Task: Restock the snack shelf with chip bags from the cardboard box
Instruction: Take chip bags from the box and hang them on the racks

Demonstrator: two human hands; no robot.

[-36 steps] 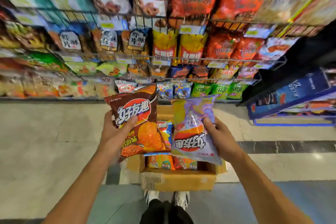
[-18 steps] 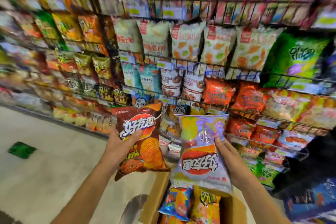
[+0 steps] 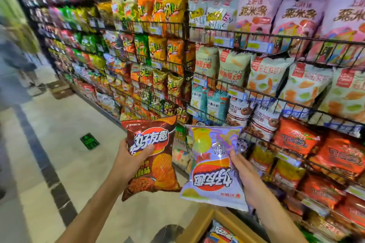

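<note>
The snack shelf fills the right side, and the cardboard box sits low beneath the arms. Both bags are held up short of the shelf; next, I judge, each needs its matching row. The left hand has its fingers clamped on the brown chip bag. The right hand clamps the upside-down purple chip bag.

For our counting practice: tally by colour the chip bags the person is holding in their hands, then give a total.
brown bag, held in the left hand: 1
purple bag, held in the right hand: 1
Total: 2
</note>
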